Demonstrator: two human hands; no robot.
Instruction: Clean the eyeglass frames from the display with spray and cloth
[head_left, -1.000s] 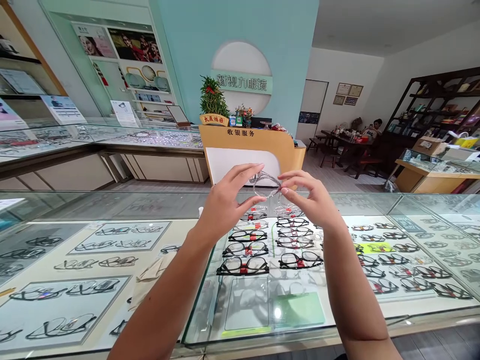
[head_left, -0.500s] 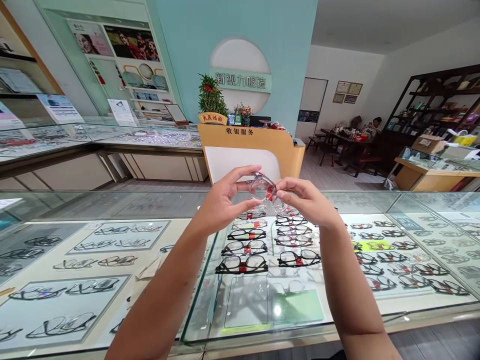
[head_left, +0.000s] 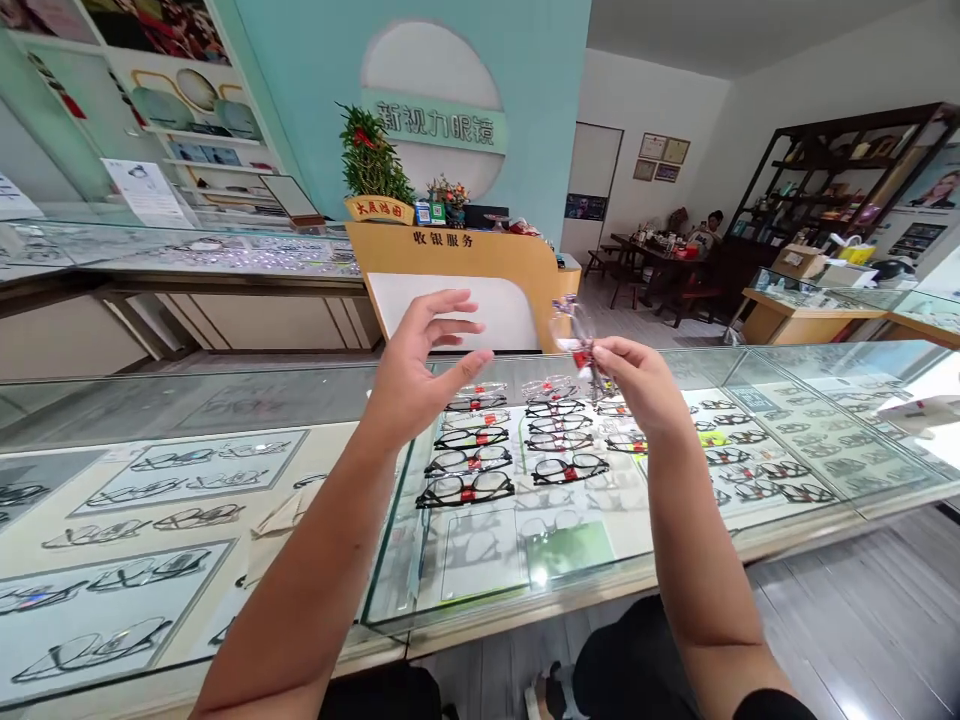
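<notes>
My right hand pinches a pair of clear-framed glasses with a red tag, held up over the glass display counter. My left hand hovers to the left of them, fingers spread and nothing in it. Below the hands, rows of dark-framed glasses with red tags lie in two columns. Another dark pair is at the near end of the right column.
More glasses lie on a grey tray at the left, beside a beige cloth. Beyond the counter stands a wooden cashier desk with a plant. A person sits at the far table.
My left hand has let go of the clear glasses and opened. My right hand holds them alone, farther from the left hand. The view has shifted toward the right and down.
</notes>
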